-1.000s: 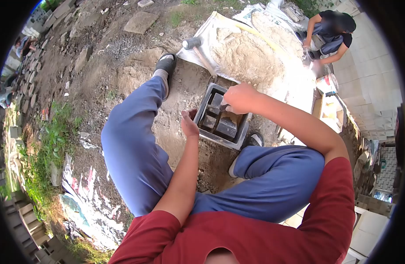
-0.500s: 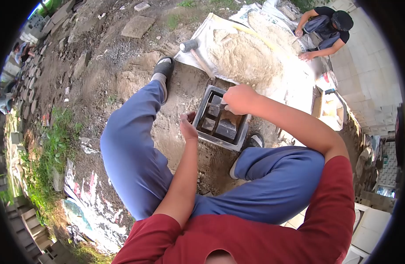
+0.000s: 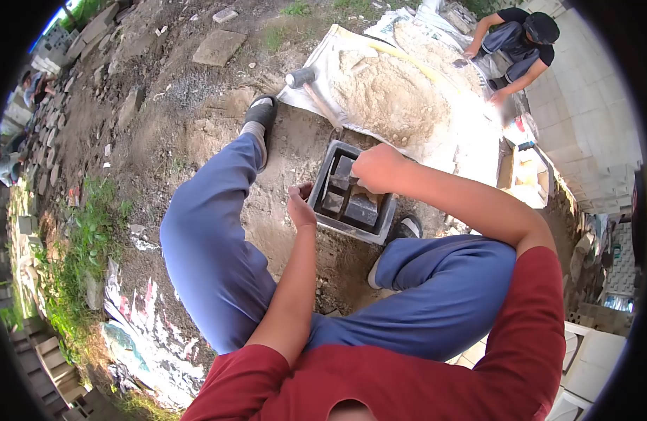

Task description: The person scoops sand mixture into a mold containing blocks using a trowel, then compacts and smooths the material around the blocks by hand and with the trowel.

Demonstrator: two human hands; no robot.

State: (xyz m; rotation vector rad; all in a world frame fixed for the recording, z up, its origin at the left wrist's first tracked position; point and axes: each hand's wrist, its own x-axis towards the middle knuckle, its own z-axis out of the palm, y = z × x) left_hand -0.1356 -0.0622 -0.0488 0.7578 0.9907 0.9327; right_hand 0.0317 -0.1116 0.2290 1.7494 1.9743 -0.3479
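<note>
The right hand (image 3: 381,169) is now reaching slightly deeper over the open grey rectangular box with thick rims (image 3: 348,230), while the box itself is keeping almost the same place, on the bare brown soil (image 3: 285,172) between the two legs. Its fingers are bending tightly, like a half fist, and they are covering one corner of the inside; what they may be grasping is hiding behind the knuckles, so I cannot tell. The left hand (image 3: 302,207) is staying at the opposite side wall, its fingers bending loosely and seemingly touching the outside; I cannot tell if they are really gripping it. Inside the box, the dark grey blocky shapes (image 3: 362,208) are standing apart, with dark narrow gaps running between them. This small change is suggesting, in my judgement, that the work is continuing inside the box, and that the left hand is serving as support. Beyond it, a grey-headed mallet with a pale handle (image 3: 299,77) is lying at the edge of a white sheet holding pale sand (image 3: 390,91)
</note>
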